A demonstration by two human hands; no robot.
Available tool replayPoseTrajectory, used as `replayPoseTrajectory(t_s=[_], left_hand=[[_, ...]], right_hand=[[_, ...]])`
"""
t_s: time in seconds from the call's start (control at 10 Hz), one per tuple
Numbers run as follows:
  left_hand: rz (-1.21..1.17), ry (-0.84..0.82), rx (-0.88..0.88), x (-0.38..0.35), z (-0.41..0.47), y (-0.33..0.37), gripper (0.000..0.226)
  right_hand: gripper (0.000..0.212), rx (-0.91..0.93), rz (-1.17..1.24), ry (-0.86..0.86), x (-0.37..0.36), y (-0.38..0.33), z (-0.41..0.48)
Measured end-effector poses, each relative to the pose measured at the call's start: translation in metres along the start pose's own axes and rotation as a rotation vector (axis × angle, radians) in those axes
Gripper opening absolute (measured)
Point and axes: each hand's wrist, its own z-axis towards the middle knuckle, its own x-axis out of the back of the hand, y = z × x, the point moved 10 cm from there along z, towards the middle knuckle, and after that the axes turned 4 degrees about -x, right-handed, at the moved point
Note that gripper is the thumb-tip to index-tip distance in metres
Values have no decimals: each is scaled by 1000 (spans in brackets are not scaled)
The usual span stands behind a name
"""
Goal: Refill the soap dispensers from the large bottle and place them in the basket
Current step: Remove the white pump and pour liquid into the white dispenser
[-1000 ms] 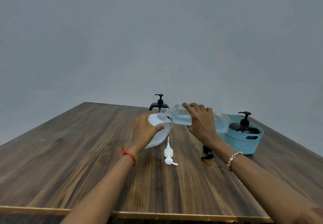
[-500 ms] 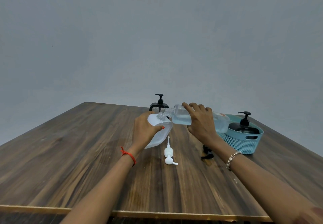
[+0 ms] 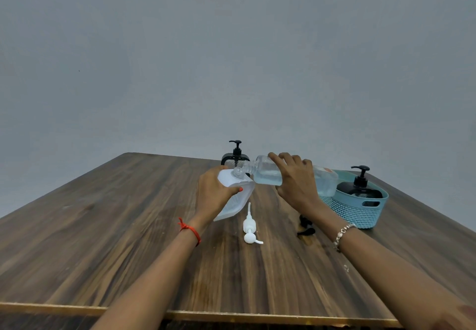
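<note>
We see a dark wood-grain table (image 3: pixel 116 239) bearing a white plastic pump head (image 3: pixel 249 226) lying on its side near the middle, a black pump head (image 3: pixel 305 227) lying to its right, a teal perforated plastic basket (image 3: pixel 355 213) farther right, and a black pump dispenser (image 3: pixel 235 158) upright behind.

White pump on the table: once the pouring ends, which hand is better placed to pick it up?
Probably the right hand: it can set the large bottle down, while the left hand holds the tilted white dispenser. The white pump lies between both.
</note>
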Motion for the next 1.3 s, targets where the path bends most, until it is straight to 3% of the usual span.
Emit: replayPoseTrajectory(t_s=[1.3], left_hand=[[18,-6,-33,3,-5,9,30]], right_hand=[[84,11,-8,-3,4,-3,-2]])
